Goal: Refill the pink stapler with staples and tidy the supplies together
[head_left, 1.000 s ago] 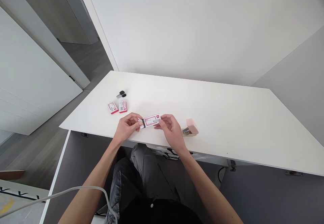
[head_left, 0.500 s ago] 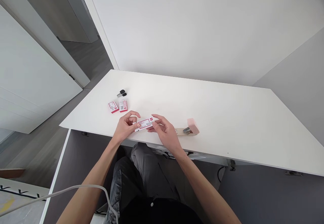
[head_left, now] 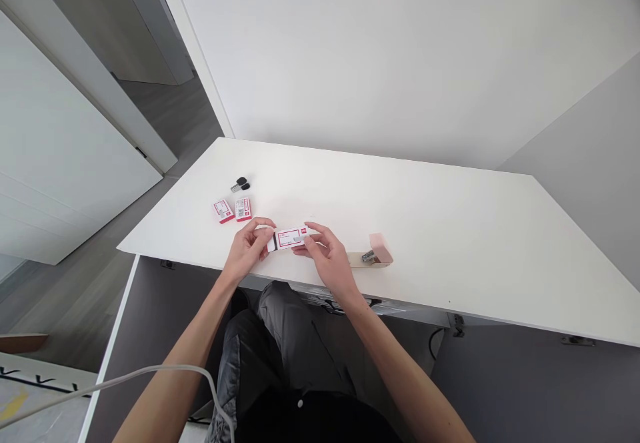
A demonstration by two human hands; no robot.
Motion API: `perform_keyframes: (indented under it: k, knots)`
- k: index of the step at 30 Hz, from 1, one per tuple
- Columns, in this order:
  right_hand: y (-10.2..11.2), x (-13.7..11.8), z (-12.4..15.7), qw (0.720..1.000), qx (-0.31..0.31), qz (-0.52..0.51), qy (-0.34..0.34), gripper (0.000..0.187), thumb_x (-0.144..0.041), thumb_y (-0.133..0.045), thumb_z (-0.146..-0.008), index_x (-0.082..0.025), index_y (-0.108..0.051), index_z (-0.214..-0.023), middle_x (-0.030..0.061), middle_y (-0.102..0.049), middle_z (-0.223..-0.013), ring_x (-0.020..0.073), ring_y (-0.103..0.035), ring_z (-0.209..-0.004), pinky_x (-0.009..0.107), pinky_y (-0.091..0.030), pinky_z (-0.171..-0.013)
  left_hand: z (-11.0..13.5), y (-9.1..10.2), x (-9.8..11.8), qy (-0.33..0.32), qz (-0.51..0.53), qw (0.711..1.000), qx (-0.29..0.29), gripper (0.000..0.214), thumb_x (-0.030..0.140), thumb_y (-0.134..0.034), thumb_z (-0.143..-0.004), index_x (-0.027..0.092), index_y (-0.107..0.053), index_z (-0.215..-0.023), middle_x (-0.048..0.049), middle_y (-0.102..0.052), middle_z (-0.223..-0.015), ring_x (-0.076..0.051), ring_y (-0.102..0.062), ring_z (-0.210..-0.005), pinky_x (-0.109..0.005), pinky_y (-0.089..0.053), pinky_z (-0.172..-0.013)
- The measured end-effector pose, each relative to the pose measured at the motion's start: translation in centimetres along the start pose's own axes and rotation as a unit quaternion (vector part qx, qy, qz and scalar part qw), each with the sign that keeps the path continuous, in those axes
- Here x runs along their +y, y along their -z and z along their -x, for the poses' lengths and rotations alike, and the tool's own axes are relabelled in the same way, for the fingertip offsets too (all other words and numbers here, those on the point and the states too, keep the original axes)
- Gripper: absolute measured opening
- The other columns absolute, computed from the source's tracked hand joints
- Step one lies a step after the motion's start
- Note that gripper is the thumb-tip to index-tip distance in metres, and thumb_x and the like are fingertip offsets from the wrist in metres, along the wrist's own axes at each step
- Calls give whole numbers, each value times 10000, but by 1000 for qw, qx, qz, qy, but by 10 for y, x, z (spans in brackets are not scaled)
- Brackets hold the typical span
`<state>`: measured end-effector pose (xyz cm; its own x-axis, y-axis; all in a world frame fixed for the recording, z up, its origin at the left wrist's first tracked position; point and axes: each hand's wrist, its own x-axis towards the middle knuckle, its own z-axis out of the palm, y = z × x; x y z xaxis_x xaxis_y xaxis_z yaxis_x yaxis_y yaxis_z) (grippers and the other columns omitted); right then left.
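Observation:
Between my two hands is a small white-and-red staple box (head_left: 289, 238), held just above the desk's front edge. My left hand (head_left: 249, 246) pinches its left end with thumb and fingers. My right hand (head_left: 327, 256) grips the other end, thumb on top and fingers behind. A dark band shows across the box near my left thumb, with a white end piece left of it; the contents I cannot make out. Right of my right hand lies a pink stapler (head_left: 382, 249), its upper part raised and its metal part showing. My right hand hides part of its base.
Two more small white-and-red boxes, one (head_left: 223, 211) beside the other (head_left: 243, 209), lie left of my hands. Behind them rest black-headed keys (head_left: 241, 184). The white desk (head_left: 450, 229) meets a wall at the back. A pale cable (head_left: 150, 368) crosses my left forearm.
The box has turned closer to level and shifted slightly right. A dark band now shows clearly near its left end. My left fingers have closed more tightly around that end.

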<state>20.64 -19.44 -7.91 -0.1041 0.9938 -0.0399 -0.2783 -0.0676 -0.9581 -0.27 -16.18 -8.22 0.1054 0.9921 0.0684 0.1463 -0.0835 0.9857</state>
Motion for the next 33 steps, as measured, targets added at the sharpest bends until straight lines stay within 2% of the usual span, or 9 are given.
perform_keyframes:
  k: [4, 9, 20, 28, 33]
  knots:
    - [0, -3, -2, 1000, 19, -16, -7, 531, -541, -709, -917, -217, -631, -1329, 88, -775, -1128, 247, -803, -935, 481, -624, -1004, 0, 1, -2, 3, 37, 999, -11, 269, 445, -621, -968, 214, -615, -1107, 61, -573, -546, -121, -487, -472, -245, -391, -515]
    - [0, -4, 0, 999, 19, -18, -18, 539, -544, -715, -909, -208, -630, -1322, 91, -781, -1122, 251, -803, -941, 499, -608, -1037, 1, 1, -1, -7, 25, 1000, -16, 265, 410, -641, -957, 210, -598, -1126, 52, -634, -574, -116, -507, -473, -253, -437, -551]
    - [0, -1, 1, 1000, 17, -14, -15, 561, -577, -707, -908, -207, -632, -1324, 97, -773, -1142, 259, -805, -943, 523, -592, -1067, 1, -1, 3, -21, 16, 1000, -16, 326, 394, -746, -861, 215, -596, -1089, 84, -558, -569, -103, -494, -471, -222, -410, -514]
    - [1, 1, 2, 999, 5, -40, -19, 550, -563, -735, -905, -209, -632, -1314, 69, -787, -1055, 256, -807, -938, 514, -617, -1033, 1, 3, -2, -22, 56, 997, -38, 370, 432, -751, -894, 216, -605, -1157, 58, -599, -623, -104, -496, -515, -235, -421, -555]
    - [0, 3, 3, 998, -4, -54, -21, 574, -598, -760, -878, -224, -637, -1296, 63, -795, -1048, 252, -812, -917, 518, -623, -1018, 0, 5, -2, -27, 42, 997, -67, 435, 478, -750, -903, 204, -606, -1208, 53, -578, -633, -102, -488, -533, -236, -417, -579]
